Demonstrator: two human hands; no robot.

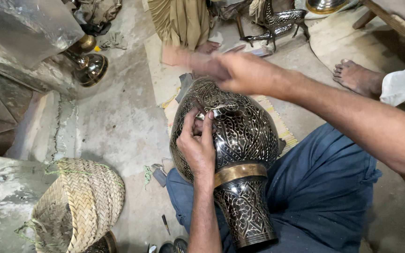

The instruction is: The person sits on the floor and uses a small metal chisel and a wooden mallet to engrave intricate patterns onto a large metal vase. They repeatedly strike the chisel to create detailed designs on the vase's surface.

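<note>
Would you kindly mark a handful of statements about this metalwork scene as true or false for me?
1. The left hand rests on the engraved vase. True.
2. The right hand is sharp and motionless on the floor. False: it is blurred, raised above the vase's upper end.
3. A woven basket sits at the lower left. True.
4. The vase is plain and unpatterned. False: dense leaf-like engraving covers it, with a smooth golden band at the neck.
5. Another person's bare foot shows at the upper right. True.
</note>
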